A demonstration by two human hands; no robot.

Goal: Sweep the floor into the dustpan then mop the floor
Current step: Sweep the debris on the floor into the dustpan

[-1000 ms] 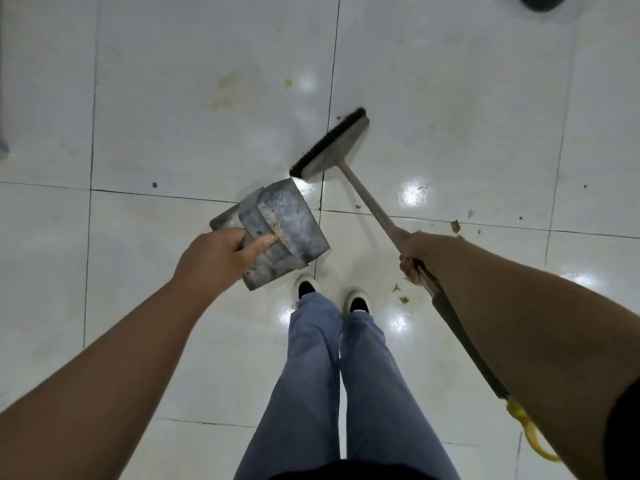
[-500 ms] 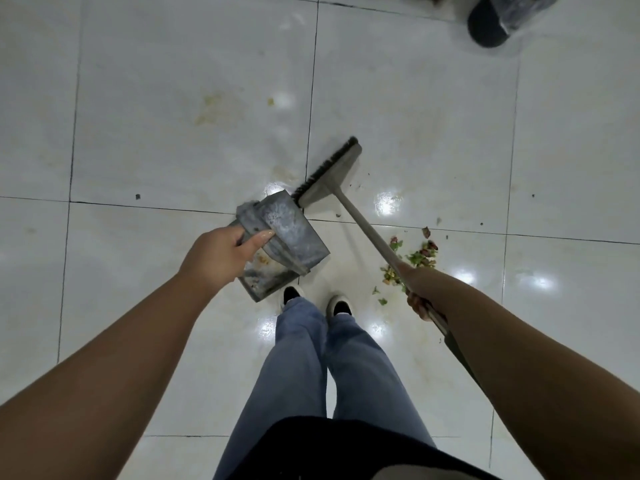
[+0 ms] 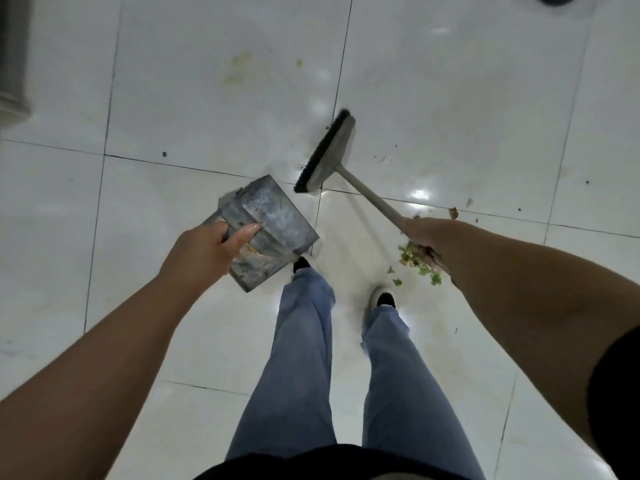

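Item one: I am seeing the left hand [image 3: 204, 249] reaching forward on an outstretched arm, fingers curling round the handle of one grey metal dustpan [image 3: 268, 230], which it is holding tilted above the tiled floor [image 3: 207, 98], forefinger lying straight along its top. Item two: the right hand [image 3: 420, 237] is gripping the pale shaft of one broom [image 3: 329, 154], whose dark bristles are pointing away, just beyond the dustpan. One scatter of green scraps [image 3: 415, 259] is lying beneath that wrist. Two shoes are showing; two jean legs.
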